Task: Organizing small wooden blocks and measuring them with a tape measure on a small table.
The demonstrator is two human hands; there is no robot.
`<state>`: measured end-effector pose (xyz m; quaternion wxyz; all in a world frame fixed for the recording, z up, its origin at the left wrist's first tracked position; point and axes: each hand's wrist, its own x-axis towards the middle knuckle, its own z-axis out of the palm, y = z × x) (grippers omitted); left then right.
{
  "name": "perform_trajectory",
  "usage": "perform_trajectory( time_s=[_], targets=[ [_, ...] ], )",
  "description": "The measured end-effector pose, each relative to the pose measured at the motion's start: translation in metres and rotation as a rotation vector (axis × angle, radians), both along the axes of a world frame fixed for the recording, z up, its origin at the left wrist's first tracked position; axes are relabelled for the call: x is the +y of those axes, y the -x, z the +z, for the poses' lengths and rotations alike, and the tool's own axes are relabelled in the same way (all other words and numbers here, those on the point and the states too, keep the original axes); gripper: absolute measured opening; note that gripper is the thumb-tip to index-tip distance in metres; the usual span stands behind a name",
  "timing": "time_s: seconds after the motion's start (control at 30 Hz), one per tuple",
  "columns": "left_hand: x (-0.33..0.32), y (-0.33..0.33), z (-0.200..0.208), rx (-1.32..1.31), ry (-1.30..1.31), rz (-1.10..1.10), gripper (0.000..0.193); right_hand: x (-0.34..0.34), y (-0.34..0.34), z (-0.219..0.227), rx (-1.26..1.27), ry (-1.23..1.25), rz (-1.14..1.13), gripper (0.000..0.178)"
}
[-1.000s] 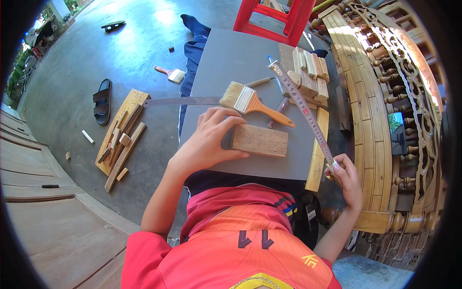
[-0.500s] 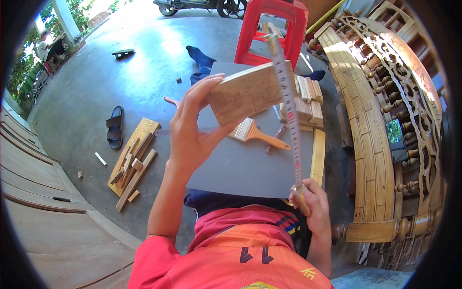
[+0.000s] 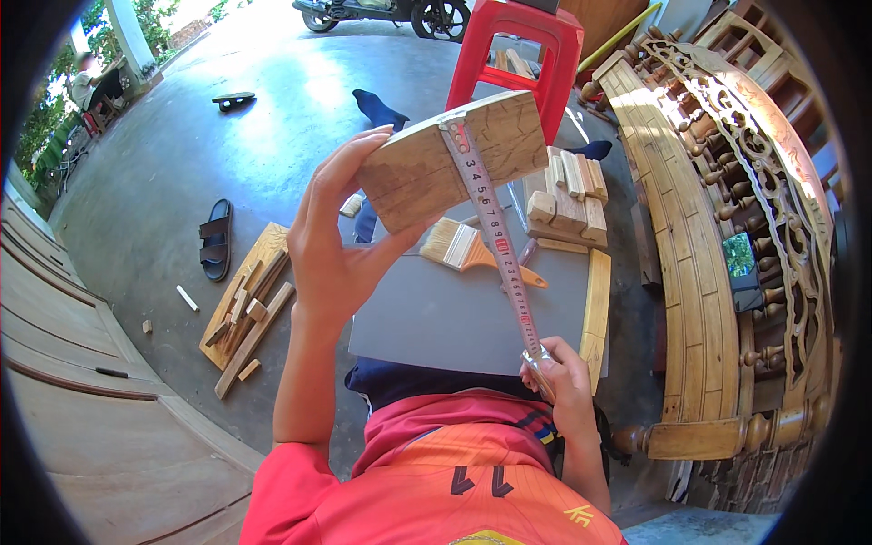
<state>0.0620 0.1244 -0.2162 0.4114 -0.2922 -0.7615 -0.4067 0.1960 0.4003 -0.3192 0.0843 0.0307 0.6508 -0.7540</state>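
A: Left hand [image 3: 343, 218]?
B: Fingers clamped on a wooden block [image 3: 409, 177]: thumb under the lower edge, the rest at the upper left. Block held up, tilted, above a grey board [image 3: 427, 318].
A: Right hand [image 3: 570, 386]?
B: Fingers closed round the case of a tape measure [image 3: 499, 238], near the board's close edge. Blade out, running up and leftward across the block's face, tip by its upper edge. Tip touching wood? Cannot tell.
A: On the board?
B: Paintbrush [image 3: 459, 247], bristles left, handle partly behind the blade. Stacked wood pieces [image 3: 570, 211] at right; yellowish wood strip [image 3: 595, 309] along the right side.
A: Beyond?
B: Red stool [image 3: 559, 41] behind the block. Dark sandal [image 3: 215, 243] on the floor [image 3: 272, 154], well left.
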Motion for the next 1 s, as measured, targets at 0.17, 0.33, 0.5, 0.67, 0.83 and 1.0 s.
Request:
perform_trajectory(
  time_s=[0.17,0.33,0.5,0.67,0.83,1.0],
  targets=[
    [0.005,-0.001,-0.010,-0.035,-0.006,-0.001,0.082,-0.003,0.002,0.005,0.001,0.017,-0.012,0.026],
    [0.015,0.001,-0.030,-0.062,0.058,-0.060,0.079,-0.007,0.014,0.008,-0.012,0.083,0.077,0.033],
    [0.020,0.004,-0.052,-0.132,0.088,-0.150,0.078,-0.013,0.035,0.011,-0.017,0.159,0.132,0.039],
    [0.020,-0.001,-0.069,-0.190,0.130,-0.162,0.076,-0.027,0.054,0.002,-0.067,0.304,0.142,0.038],
    [0.014,-0.005,-0.082,-0.283,0.105,-0.090,0.076,-0.040,0.063,-0.007,-0.078,0.291,0.140,0.038],
    [0.011,-0.004,-0.091,-0.269,0.102,-0.071,0.076,-0.043,0.066,-0.007,-0.118,0.347,0.156,0.036]
  ],
)
